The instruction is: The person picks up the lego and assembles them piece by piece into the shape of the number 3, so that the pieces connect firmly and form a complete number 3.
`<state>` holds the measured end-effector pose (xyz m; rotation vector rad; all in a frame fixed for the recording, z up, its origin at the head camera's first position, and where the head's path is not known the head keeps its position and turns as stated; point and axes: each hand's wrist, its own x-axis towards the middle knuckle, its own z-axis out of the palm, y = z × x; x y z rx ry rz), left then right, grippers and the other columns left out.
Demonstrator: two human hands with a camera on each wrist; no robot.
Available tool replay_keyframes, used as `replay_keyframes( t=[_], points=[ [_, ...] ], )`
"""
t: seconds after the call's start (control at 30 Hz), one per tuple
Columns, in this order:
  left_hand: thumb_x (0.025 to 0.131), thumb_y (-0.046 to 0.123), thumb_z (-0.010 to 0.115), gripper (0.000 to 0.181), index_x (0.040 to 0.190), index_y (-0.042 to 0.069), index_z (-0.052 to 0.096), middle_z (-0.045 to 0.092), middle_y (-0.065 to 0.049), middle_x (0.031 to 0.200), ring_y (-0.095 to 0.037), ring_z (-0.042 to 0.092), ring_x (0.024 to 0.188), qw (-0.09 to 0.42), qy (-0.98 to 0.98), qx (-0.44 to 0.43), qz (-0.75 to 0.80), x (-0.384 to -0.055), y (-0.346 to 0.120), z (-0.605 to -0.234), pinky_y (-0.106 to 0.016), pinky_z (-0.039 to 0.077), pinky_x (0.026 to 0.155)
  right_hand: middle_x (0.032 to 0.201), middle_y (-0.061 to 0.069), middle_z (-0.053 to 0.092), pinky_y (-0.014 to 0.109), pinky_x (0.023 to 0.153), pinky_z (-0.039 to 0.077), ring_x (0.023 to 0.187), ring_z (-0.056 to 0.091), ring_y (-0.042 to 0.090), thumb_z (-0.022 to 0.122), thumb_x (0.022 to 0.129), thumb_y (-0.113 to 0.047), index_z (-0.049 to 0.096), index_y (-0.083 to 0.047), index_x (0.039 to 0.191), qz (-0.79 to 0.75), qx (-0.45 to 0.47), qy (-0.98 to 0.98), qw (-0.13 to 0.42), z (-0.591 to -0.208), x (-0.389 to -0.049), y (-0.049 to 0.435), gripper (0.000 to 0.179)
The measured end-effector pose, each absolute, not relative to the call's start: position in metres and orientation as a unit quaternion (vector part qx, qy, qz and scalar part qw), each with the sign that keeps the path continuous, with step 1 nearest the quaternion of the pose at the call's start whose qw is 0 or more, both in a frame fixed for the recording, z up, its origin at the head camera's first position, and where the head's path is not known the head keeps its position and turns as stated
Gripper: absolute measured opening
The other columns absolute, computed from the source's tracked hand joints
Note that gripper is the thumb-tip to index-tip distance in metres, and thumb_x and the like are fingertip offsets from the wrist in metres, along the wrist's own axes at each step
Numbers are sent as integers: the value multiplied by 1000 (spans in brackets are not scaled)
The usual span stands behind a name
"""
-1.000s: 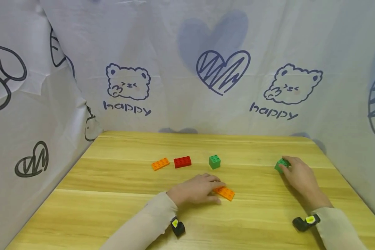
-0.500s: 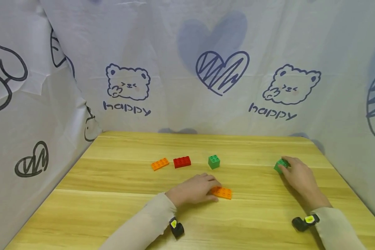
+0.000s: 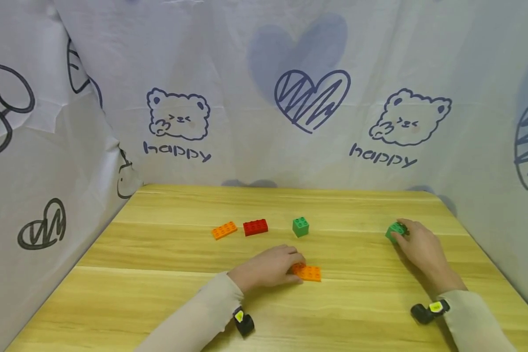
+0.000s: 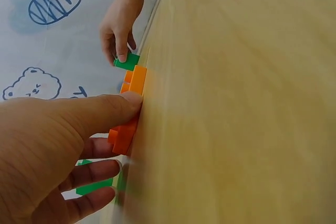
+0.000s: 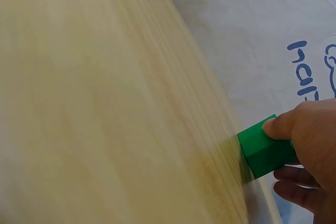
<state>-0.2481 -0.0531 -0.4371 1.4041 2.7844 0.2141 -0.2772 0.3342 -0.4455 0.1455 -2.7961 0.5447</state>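
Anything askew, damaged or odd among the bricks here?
Nothing stands out. The left hand pinches an orange brick, the right hand a green block; the other orange brick, red brick and second green block sit studs up, with no visible damage.

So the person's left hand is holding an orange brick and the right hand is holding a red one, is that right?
Not quite: the right hand is holding a green brick, not a red one, as the right wrist view shows. The left hand is indeed holding an orange brick.
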Motion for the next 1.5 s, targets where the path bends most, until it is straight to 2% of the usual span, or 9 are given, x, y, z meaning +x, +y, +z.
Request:
replay_keyframes(
  t=[0.6,0.87,1.17,1.5],
  points=[
    [94,47,62,45,122,12,68,59,5,102,-7,51,90,-1,884,459,87,-244,-75,-439,-23,44,85,124,34,55,65,89,40,110,52,53,64,96,-23,52,8,132,198,76,-966,149,-437,-275,328,50],
    [96,44,61,42,123,13,68,59,7,105,-6,52,93,-5,880,468,82,-241,-78,-439,-21,44,88,125,33,54,64,93,39,113,50,52,64,96,-24,50,7,134,199,80,-965,148,-429,-270,320,51],
    [96,41,62,38,121,13,68,59,6,105,-8,52,94,-20,878,474,59,-236,-78,-435,-22,44,88,118,30,59,62,88,43,106,56,47,66,95,-21,54,5,131,199,113,-959,169,-421,-265,306,46],
    [96,41,62,39,124,14,64,61,6,110,-8,55,100,-23,879,472,64,-238,-78,-438,-25,43,93,117,28,60,61,91,43,107,57,46,67,93,-18,56,5,129,201,149,-953,170,-414,-261,290,44]
  ],
)
